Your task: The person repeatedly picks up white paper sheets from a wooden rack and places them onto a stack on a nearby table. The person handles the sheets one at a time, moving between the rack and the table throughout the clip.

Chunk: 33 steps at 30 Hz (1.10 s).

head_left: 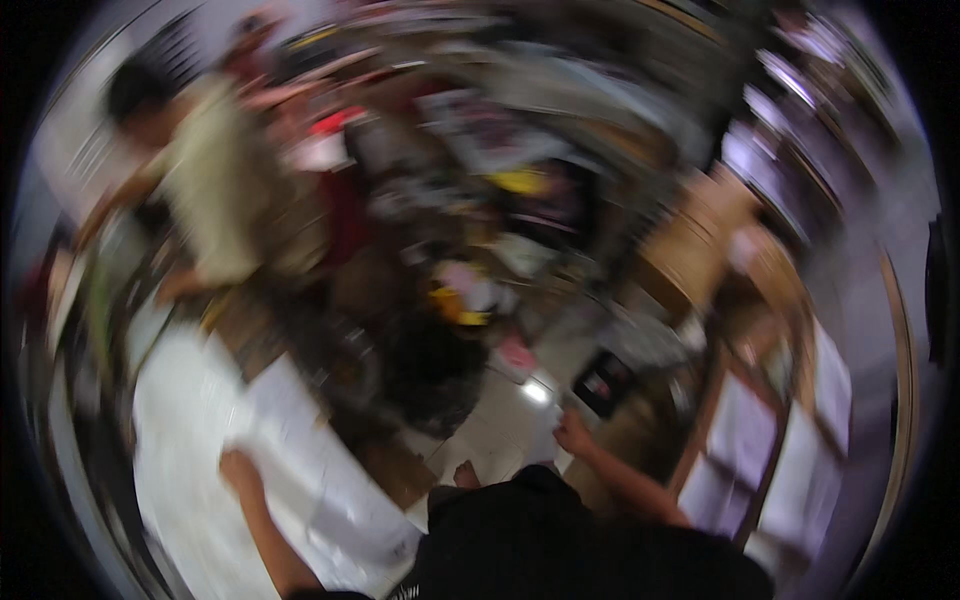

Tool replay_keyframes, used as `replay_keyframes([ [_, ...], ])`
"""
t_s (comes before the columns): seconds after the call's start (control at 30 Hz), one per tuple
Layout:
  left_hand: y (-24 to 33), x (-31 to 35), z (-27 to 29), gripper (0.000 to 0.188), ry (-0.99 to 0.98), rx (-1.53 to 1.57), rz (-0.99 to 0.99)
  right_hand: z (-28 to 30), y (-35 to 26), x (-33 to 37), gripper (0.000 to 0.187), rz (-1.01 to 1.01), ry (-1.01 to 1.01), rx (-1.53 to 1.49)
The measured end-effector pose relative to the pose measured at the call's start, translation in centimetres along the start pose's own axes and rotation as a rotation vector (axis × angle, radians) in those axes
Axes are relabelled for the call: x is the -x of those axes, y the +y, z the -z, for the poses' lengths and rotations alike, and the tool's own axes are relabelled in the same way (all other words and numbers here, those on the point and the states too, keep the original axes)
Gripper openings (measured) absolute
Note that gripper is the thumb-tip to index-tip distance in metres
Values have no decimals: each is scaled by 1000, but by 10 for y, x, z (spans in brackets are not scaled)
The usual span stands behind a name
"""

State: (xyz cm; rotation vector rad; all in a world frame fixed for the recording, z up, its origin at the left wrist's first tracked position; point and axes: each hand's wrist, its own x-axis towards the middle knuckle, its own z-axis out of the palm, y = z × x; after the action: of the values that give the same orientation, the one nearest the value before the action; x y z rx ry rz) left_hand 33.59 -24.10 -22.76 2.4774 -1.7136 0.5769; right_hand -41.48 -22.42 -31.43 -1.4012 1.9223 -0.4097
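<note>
The whole view is smeared by motion. My left hand [240,468] is over or against a large white sheet-like surface [180,400] on the left; its fingers are too blurred to read. A second white panel or sheet [300,430] lies just right of that hand. My right hand [572,432] hangs over the pale tiled floor [500,420] with its fingers curled in; whether they hold something does not show. Close beyond it is a small black box-like thing [603,383] with a reddish mark.
A person in a light yellowish top [220,180] bends over things at the left. Blurred clutter covers the middle, with a dark bag-like heap [435,370]. To the right stand a brown carton [690,250] and brown-edged boxes with white contents [740,430]. My bare foot [466,474] shows below.
</note>
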Motion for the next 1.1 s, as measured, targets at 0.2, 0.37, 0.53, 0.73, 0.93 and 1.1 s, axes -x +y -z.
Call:
replay_keyframes([
  [0.2, 24, -8, 58, 20, -238, -268, -272, 123, -81, -20, 23, 96, 46, 69],
  [0.37, 35, -32, 60, 32, -420, -120, -55, 304, -102, 31, 23, 297, 177, -33],
  [0.53, -7, 12, 71, 26, -330, -275, 97, 469, -92, 93, 29, 196, 421, -19],
  [0.73, 126, -30, 65, 27, -162, -73, -186, 587, 73, 273, 26, -334, 950, -377],
  [0.93, 304, -10, 97, 26, 54, 258, -487, 621, 195, 348, 17, -459, 1425, -617],
  [1.1, 431, 14, 158, 31, -243, 900, -300, 623, 271, 345, 12, -641, 1691, -474],
])
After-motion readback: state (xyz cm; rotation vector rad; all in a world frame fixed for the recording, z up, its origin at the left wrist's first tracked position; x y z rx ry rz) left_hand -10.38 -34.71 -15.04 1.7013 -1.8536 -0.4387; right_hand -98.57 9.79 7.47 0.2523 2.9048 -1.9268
